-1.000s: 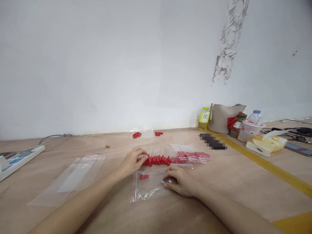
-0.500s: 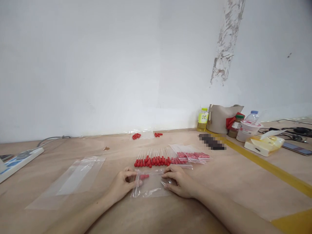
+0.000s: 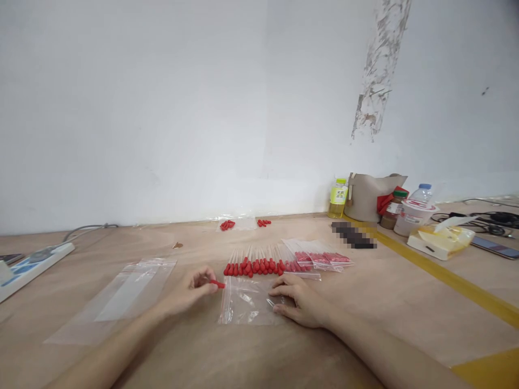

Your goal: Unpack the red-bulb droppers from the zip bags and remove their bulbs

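My left hand point(image 3: 201, 283) pinches a small red rubber bulb point(image 3: 217, 283) just outside the left, zip end of a clear zip-lock bag point(image 3: 247, 302). The bag lies flat on the brown-covered table, with nothing visible inside. My right hand point(image 3: 295, 297) has its fingers curled on the bag's right end and holds it. Right behind the bag, several droppers point(image 3: 255, 266) lie in a row, red bulbs toward me and thin clear stems pointing away. To their right, overlapping zip-lock bags point(image 3: 324, 260) contain red bulbs.
Flat empty bags point(image 3: 121, 297) lie to the left, near a power strip point(image 3: 36, 270). Loose red bulbs point(image 3: 227, 225) sit by the wall. On the right stand a tea bottle point(image 3: 337, 199), a grey bag point(image 3: 367, 197), a cup point(image 3: 416, 219) and a tissue pack point(image 3: 440, 240).
My left hand has drawn back leftward from the bag's mouth, bringing out the red rubber bulb that was inside. My right hand stays on the bag.
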Motion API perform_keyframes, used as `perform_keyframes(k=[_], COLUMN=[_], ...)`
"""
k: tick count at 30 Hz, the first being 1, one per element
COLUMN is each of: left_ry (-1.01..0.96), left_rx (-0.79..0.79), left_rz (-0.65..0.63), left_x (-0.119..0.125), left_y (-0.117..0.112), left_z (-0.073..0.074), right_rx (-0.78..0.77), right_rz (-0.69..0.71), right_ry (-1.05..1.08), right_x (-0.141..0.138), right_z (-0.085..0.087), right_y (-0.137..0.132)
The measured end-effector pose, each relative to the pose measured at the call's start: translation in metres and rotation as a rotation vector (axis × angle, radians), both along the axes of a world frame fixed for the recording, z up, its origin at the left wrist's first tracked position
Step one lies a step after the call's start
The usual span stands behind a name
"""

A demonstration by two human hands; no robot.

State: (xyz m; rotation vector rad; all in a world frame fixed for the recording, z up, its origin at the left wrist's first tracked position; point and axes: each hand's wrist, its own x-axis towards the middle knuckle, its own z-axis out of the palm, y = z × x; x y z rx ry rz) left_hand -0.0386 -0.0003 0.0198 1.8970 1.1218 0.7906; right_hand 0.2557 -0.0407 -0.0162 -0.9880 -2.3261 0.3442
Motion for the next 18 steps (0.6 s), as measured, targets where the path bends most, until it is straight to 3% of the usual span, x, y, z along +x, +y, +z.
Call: perform_keyframes(k=[3,5,7,10,13,18], left_ry=[-0.122,-0.187,-0.18,-0.025,0.201,0.469], left_rx=[0.01,0.137,0.34,0.744,1.028,0.995], left_rz=[0.069,0.139,0.214,0.254,0.124,-0.106], left_x=[-0.022,-0.031,-0.031,-0.02,-0.004,0.018], left_y=[0.007,0.011,0.015,0.021,0.031,0.044], left_z=[0.03,0.044,0.047,0.034,0.01,-0.015], right_rx=[0.002,0.0,-0.003,0.0,0.005,0.013], right_rz=[-0.004,-0.011,-0.015,-0.006,0.005,0.012], right_ry=[-0.005,-0.007,-0.014,-0.034,-0.049,-0.049], right_x=[0.0,0.0,0.0,0.0,0.0,0.0], right_z=[0.002,0.002,0.002,0.002,0.003,0.005], right_y=[0.0,-0.001,-0.001,-0.001,-0.002,-0.002])
